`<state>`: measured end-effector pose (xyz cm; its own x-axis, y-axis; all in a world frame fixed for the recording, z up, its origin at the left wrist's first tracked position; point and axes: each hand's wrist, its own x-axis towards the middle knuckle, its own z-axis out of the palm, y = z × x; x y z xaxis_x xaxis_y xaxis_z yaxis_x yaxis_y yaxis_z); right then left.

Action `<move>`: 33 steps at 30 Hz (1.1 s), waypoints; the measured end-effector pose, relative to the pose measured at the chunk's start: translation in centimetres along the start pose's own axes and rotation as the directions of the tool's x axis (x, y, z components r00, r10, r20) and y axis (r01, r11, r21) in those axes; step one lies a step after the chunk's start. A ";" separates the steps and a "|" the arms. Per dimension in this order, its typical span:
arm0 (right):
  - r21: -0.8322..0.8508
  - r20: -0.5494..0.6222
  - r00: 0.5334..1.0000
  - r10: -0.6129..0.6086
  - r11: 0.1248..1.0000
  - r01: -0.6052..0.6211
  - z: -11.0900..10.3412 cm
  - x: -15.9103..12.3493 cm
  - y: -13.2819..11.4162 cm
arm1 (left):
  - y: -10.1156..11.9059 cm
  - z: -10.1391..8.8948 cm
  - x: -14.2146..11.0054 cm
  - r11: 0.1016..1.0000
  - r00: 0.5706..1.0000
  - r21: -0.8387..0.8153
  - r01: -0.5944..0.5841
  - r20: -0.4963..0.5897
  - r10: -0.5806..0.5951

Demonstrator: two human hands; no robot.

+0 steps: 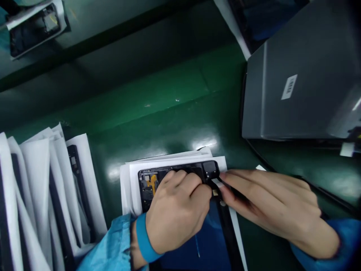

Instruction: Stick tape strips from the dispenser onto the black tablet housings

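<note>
An opened tablet [211, 226], black-framed with exposed inner parts and a dark blue panel, lies on white foam sheets [132, 180] in front of me. My left hand [177, 210], wearing a blue wristband [146, 241], rests over its upper part with curled fingers; whatever they hold is hidden beneath. An orange flex cable [153, 183] shows beside its knuckles. At the tablet's upper right corner, thumb and fingertips of my right hand [270, 203] pinch a small pale strip [217, 183]. That strip's inner end lies close to my left fingers.
To the left stand several dark devices between white foam sleeves [36, 169]. A large grey machine housing [296, 82] fills the upper right, with a black cable [259, 154] below it. Another opened device [35, 32] lies at the far upper left beyond the green mat [158, 109].
</note>
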<state>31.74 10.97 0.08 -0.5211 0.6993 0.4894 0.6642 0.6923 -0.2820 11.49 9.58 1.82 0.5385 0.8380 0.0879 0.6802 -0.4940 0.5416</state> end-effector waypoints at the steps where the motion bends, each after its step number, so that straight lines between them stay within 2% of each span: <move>1: 0.005 0.006 1.000 -0.002 1.000 0.002 0.0 0.0 0.0 | 0.0 0.0 0.0 1.000 1.000 0.002 0.000 0.001 0.000; 15: 0.009 0.021 1.000 0.005 1.000 -0.005 0.4 0.0 -0.2 | 0.1 -0.2 0.1 1.000 1.000 0.026 -0.006 -0.001 0.006; 24: 0.065 0.075 0.997 0.027 0.997 -0.032 0.3 0.2 -0.6 | 0.2 -0.1 0.0 0.999 1.000 0.050 -0.007 -0.011 0.007; 29: 0.075 0.085 0.996 0.002 0.997 -0.008 0.1 0.2 -1.0 | 0.1 -0.1 -0.2 0.993 1.000 0.113 -0.026 -0.010 0.027; 33: 0.013 0.113 0.993 -0.031 0.999 0.029 -0.2 -0.1 -1.4 | 0.1 -0.1 -0.5 0.989 0.999 0.142 -0.046 -0.021 0.049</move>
<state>30.94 9.94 0.56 -0.5987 0.6934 0.4011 0.6415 0.7149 -0.2782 11.25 9.16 1.90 0.5609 0.8173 0.1315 0.7186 -0.5596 0.4128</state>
